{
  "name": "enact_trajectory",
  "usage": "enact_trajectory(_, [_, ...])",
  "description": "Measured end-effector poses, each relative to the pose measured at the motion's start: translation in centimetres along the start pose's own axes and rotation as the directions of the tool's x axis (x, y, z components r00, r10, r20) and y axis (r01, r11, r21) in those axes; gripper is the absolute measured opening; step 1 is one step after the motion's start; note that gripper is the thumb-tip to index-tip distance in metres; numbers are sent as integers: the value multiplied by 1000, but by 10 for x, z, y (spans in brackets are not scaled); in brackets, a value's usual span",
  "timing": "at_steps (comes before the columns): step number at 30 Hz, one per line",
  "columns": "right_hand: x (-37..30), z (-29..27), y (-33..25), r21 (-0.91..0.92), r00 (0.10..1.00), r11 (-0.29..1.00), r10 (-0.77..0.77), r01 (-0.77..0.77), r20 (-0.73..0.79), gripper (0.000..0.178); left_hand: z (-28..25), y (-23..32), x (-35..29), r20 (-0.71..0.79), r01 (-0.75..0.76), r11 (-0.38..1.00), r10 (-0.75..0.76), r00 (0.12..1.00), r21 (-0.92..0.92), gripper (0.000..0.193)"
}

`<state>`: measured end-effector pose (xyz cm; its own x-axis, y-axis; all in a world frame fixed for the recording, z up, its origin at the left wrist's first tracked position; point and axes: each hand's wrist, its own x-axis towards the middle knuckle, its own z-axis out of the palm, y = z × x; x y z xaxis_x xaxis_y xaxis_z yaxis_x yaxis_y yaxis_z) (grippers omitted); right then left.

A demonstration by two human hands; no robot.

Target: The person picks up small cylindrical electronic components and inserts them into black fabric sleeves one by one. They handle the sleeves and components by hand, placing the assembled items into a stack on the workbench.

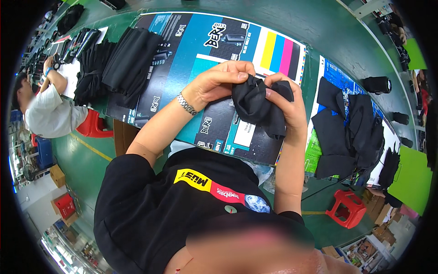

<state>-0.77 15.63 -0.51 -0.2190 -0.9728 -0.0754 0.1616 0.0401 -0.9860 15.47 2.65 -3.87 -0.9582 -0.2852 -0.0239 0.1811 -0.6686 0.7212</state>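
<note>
A bunched piece of black cloth (259, 106) is held up between my two hands above the printed sheet on the table. My left hand (223, 82), with a metal watch on its wrist, pinches the cloth's upper left edge between thumb and fingers. On the other side my right hand (290, 101) grips the cloth with its thumb in front and fingers bent behind. One end of the cloth hangs down below my right hand. Its folds hide what kind of piece it is.
Stacked black cloth pieces (130, 61) lie at the table's left, beside a gathered black bundle (91, 73). More black pieces (337, 123) are spread on the right. A co-worker (54, 105) sits at the far left. A red stool (346, 209) stands at lower right.
</note>
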Motion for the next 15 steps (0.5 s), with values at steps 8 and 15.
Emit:
enact_trajectory(8, [1, -10, 12, -30, 966, 992, -111, 121, 232, 13, 10, -8, -7, 192, 118, 992, -107, 976, -49, 40])
enact_trajectory(15, [-1, -4, 10, 33, 997, 999, 21, -24, 71, 13, 3, 3, -8, 44, 22, 1000, -23, 999, 20, 25])
